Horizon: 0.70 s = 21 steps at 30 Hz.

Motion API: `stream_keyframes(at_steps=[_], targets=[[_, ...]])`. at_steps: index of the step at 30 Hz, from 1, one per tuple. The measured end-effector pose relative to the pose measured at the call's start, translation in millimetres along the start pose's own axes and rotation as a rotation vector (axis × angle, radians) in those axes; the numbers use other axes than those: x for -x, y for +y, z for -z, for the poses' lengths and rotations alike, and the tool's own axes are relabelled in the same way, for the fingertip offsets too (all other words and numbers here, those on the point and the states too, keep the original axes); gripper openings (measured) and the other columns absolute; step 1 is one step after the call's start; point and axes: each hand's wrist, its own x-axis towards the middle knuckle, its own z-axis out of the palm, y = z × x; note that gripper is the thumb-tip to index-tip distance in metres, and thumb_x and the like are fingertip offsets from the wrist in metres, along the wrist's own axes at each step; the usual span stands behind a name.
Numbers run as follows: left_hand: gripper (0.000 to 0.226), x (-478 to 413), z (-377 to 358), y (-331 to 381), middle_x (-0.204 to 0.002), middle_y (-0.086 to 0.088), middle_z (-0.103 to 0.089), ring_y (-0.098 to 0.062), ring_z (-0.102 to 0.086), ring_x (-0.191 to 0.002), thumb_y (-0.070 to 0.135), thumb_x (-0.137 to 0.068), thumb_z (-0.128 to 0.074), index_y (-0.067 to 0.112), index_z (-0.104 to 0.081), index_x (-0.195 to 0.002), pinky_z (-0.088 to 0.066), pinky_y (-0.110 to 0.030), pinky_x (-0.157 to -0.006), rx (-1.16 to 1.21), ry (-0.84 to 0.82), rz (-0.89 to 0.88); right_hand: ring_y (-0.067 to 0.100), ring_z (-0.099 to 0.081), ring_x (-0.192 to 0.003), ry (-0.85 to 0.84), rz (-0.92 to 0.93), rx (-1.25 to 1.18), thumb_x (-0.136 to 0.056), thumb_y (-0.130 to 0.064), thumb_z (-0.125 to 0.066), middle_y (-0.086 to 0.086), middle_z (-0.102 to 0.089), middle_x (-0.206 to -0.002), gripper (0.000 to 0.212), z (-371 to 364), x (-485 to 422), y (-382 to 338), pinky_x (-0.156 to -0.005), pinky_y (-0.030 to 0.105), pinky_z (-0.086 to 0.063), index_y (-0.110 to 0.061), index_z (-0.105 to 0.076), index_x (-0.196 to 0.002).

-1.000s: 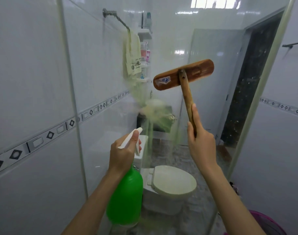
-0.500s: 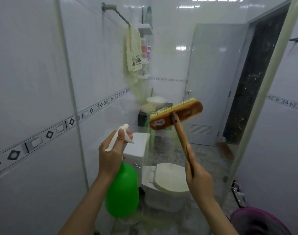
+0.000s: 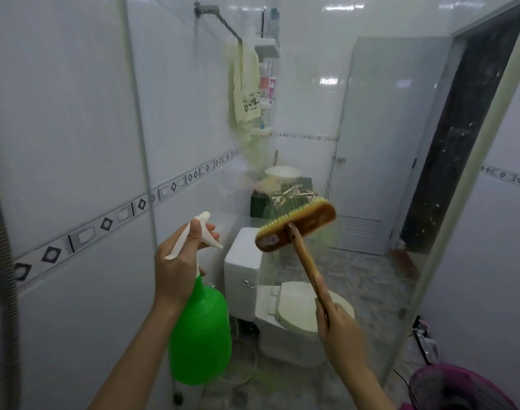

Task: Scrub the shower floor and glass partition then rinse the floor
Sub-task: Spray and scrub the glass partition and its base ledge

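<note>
My left hand (image 3: 179, 261) grips the white trigger head of a green spray bottle (image 3: 201, 332), held upright at chest height near the glass. My right hand (image 3: 340, 327) holds the wooden handle of a scrub brush (image 3: 297, 226); its brown head with yellow bristles presses against the glass partition (image 3: 386, 143) about mid-height. A yellowish soapy streak runs down the glass above the brush. The shower floor is out of sight below the frame.
White tiled wall (image 3: 60, 128) on the left with a metal shower hose (image 3: 1, 247). Behind the glass stand a toilet (image 3: 294, 315), a small sink (image 3: 282, 172), a hanging towel (image 3: 247, 90) and a grey door (image 3: 380, 143). A purple basin (image 3: 456, 389) sits low right.
The brush has swept down the glass from high up to mid-height, my right hand dropping with it. The spray bottle moved slightly down and left.
</note>
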Motion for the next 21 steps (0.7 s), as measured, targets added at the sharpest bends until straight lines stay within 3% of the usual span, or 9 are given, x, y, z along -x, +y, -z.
stream_keyframes(at_steps=[2,5,9,13,17,21], targets=[[0.039,0,4,0,-0.089,-0.002,-0.077,-0.022,-0.073,-0.088,0.053,-0.090,-0.047,0.025,-0.074,-0.089,-0.055,-0.043,-0.062,-0.011,0.008,0.001,0.014,-0.039,-0.038,0.112,0.119,0.035,-0.097,-0.028,-0.046,-0.001,-0.044,-0.054,0.072,10,-53,-37,-0.033,0.028,-0.031,-0.046,0.000,-0.149],[0.036,0,9,2,-0.090,0.000,-0.076,-0.020,-0.073,-0.088,0.053,-0.090,-0.045,0.029,-0.073,-0.088,-0.053,-0.034,-0.053,-0.049,0.009,-0.006,0.016,-0.042,-0.040,0.177,0.129,0.031,-0.099,-0.043,-0.023,0.002,-0.046,-0.057,0.055,26,-92,-66,-0.035,0.030,-0.038,-0.049,0.002,-0.148],[0.040,-2,17,2,-0.090,0.001,-0.076,-0.015,-0.073,-0.088,0.052,-0.090,-0.044,0.025,-0.074,-0.089,-0.051,-0.030,-0.044,-0.039,0.034,-0.007,0.014,-0.036,-0.036,0.093,0.038,0.016,-0.096,-0.025,-0.052,-0.001,-0.043,-0.051,0.076,12,-33,-39,-0.033,0.026,-0.029,-0.042,-0.002,-0.151],[0.040,-9,23,4,-0.091,0.000,-0.077,-0.015,-0.073,-0.090,0.050,-0.091,-0.045,0.024,-0.074,-0.088,-0.051,-0.033,-0.045,-0.024,0.049,-0.014,0.013,-0.032,-0.036,0.080,0.096,0.019,-0.095,-0.021,-0.051,-0.002,-0.041,-0.051,0.073,9,-66,-75,-0.033,0.020,-0.019,-0.041,-0.008,-0.151],[0.039,-8,30,9,-0.092,-0.002,-0.077,-0.017,-0.073,-0.091,0.050,-0.092,-0.044,0.024,-0.074,-0.089,-0.049,-0.025,-0.041,-0.032,0.057,-0.034,0.022,-0.049,-0.044,0.138,0.212,0.063,-0.101,-0.031,-0.035,0.005,-0.051,-0.057,0.062,35,-151,-142,-0.040,0.034,-0.042,-0.048,0.001,-0.148],[0.041,-9,40,15,-0.090,-0.002,-0.077,-0.016,-0.074,-0.089,0.049,-0.092,-0.046,0.022,-0.075,-0.085,-0.052,-0.024,-0.046,0.005,0.087,-0.044,0.018,-0.048,-0.042,0.119,0.145,-0.026,-0.100,-0.029,-0.044,0.002,-0.051,-0.055,0.071,30,-106,-112,-0.039,0.038,-0.048,-0.051,0.004,-0.147]])
